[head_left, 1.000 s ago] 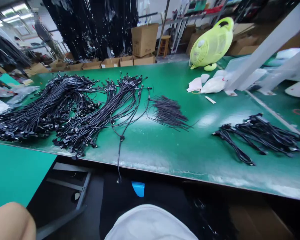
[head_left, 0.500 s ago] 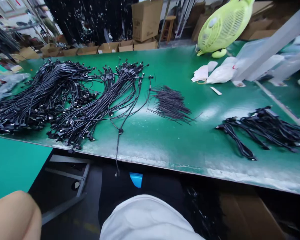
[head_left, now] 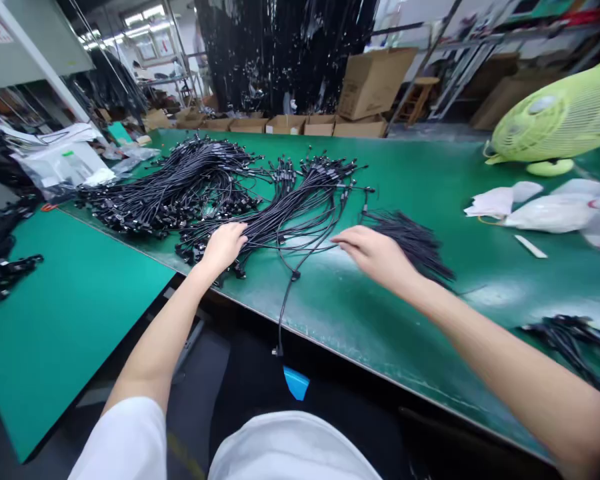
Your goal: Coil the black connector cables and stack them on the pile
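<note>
Black cables with small plugs lie in a bundle [head_left: 285, 220] on the green table. My left hand [head_left: 224, 248] is over the near plug ends of this bundle, its fingers loosely bent and a little apart; no cable shows lifted in it. At the bundle's right side my right hand [head_left: 373, 250] has thumb and forefinger closed at a single cable that curves out of the bundle. Behind that hand lies a heap of thin black ties or short wires [head_left: 417, 243]. One split cable [head_left: 296, 275] hangs over the table's front edge, its plug in the air.
A larger cable pile [head_left: 170, 187] lies at the left. A yellow-green fan [head_left: 555, 113], white wrapped bundles [head_left: 550, 210] and a white strip [head_left: 530, 247] are at the right. More coiled cables [head_left: 575, 340] lie near right. Cardboard boxes [head_left: 285, 125] line the far edge.
Both my hands have come into view and reached forward to the cable bundle. The view has turned left and up, so the table's contents appear further right. The cables look unmoved.
</note>
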The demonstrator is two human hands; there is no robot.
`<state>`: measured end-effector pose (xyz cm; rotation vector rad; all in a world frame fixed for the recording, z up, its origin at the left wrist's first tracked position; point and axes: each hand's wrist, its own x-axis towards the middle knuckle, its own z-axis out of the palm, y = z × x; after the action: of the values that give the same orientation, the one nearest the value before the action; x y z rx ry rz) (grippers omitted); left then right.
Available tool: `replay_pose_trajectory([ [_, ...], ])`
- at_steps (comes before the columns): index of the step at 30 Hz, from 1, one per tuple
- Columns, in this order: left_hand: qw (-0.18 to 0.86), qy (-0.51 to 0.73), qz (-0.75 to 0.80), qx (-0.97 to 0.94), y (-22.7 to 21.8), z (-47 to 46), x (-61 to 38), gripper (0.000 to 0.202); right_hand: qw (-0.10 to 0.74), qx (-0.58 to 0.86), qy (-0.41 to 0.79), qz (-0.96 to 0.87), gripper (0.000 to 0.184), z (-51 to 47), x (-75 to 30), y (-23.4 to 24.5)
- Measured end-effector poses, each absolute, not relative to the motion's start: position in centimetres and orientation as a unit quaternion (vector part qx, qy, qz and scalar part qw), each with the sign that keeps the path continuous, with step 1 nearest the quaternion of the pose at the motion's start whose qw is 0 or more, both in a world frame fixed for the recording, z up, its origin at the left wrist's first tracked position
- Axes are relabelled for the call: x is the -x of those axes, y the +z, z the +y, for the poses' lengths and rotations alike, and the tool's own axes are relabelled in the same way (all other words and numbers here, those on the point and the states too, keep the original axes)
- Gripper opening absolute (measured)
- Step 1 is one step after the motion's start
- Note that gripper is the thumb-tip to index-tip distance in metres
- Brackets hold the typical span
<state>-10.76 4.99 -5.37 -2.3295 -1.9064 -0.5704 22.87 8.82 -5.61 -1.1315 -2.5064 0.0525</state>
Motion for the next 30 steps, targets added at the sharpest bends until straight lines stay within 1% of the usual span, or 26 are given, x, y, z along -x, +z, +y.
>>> replay_pose_trajectory([
  [3, 0.062, -0.101, -0.622, 0.774, -7.0, 5.9, 10.4, 0.018, 0.100, 0.402, -0.022, -0.910, 0.024, 9.7, -19.8, -7.6],
  [5, 0.076, -0.110, -0.611, 0.780, -7.1, 6.2, 10.1, 0.018, 0.061, 0.398, -0.049, -0.914, 0.019, 10.5, -18.1, -8.1],
  [7, 0.087, -0.150, -0.599, 0.782, -6.5, 6.0, 10.3, 0.024, 0.062, 0.401, -0.068, -0.911, 0.017, 11.5, -17.4, -7.5],
  [9, 0.078, -0.219, -0.587, 0.776, -5.3, 5.1, 10.8, 0.029, 0.076, 0.421, -0.095, -0.899, 0.021, 12.6, -17.9, -5.5],
  [11, 0.049, -0.281, -0.579, 0.763, -4.2, 4.0, 11.6, 0.030, 0.104, 0.464, -0.124, -0.871, 0.023, 14.1, -19.6, -2.4],
  [13, 0.012, -0.306, -0.587, 0.749, -3.3, 3.1, 12.6, 0.030, 0.139, 0.525, -0.151, -0.826, 0.029, 15.6, -22.3, 1.3],
  [15, -0.024, -0.312, -0.613, 0.726, -2.7, 2.5, 13.6, 0.027, 0.185, 0.578, -0.181, -0.774, 0.038, 16.8, -25.7, 5.2],
  [16, -0.052, -0.325, -0.627, 0.706, -2.4, 2.3, 14.1, 0.024, 0.210, 0.596, -0.195, -0.750, 0.043, 17.2, -27.5, 6.8],
  [17, -0.101, -0.353, -0.634, 0.681, -2.3, 2.2, 14.4, 0.020, 0.230, 0.607, -0.206, -0.733, 0.045, 17.2, -29.1, 8.2],
  [19, -0.239, -0.433, -0.613, 0.616, -2.1, 2.0, 14.6, 0.018, 0.250, 0.614, -0.215, -0.717, 0.044, 16.2, -31.6, 9.6],
  [20, -0.308, -0.466, -0.589, 0.584, -2.1, 1.7, 14.2, 0.020, 0.240, 0.615, -0.210, -0.722, 0.040, 15.2, -32.3, 9.5],
  [22, -0.403, -0.492, -0.548, 0.543, -2.2, 0.8, 12.4, 0.023, 0.169, 0.598, -0.180, -0.763, 0.029, 11.8, -32.4, 7.8],
  [24, -0.425, -0.479, -0.536, 0.550, -2.5, -0.5, 9.0, 0.023, 0.064, 0.545, -0.128, -0.826, 0.022, 7.0, -30.8, 4.8],
  [25, -0.432, -0.468, -0.528, 0.562, -2.7, -1.3, 6.9, 0.021, 0.041, 0.513, -0.099, -0.852, 0.018, 4.3, -29.6, 3.3],
  [26, -0.412, -0.457, -0.516, 0.597, -2.9, -2.1, 4.6, 0.020, 0.035, 0.475, -0.069, -0.877, 0.017, 1.8, -28.3, 2.0],
  [27, -0.379, -0.432, -0.496, 0.651, -3.1, -2.9, 2.4, 0.020, 0.044, 0.415, -0.032, -0.908, 0.019, -0.5, -27.1, 1.1],
  [28, -0.352, -0.410, -0.468, 0.699, -3.4, -3.7, 0.4, 0.020, 0.060, 0.386, -0.018, -0.920, 0.023, -2.3, -26.2, 0.6],
  [29, -0.342, -0.379, -0.445, 0.736, -3.7, -4.4, -1.2, 0.021, 0.080, 0.373, -0.014, -0.924, 0.027, -3.6, -25.5, 0.5],
  [30, -0.354, -0.346, -0.428, 0.756, -4.0, -5.1, -2.5, 0.023, 0.099, 0.378, -0.021, -0.920, 0.032, -4.2, -25.2, 0.6],
])
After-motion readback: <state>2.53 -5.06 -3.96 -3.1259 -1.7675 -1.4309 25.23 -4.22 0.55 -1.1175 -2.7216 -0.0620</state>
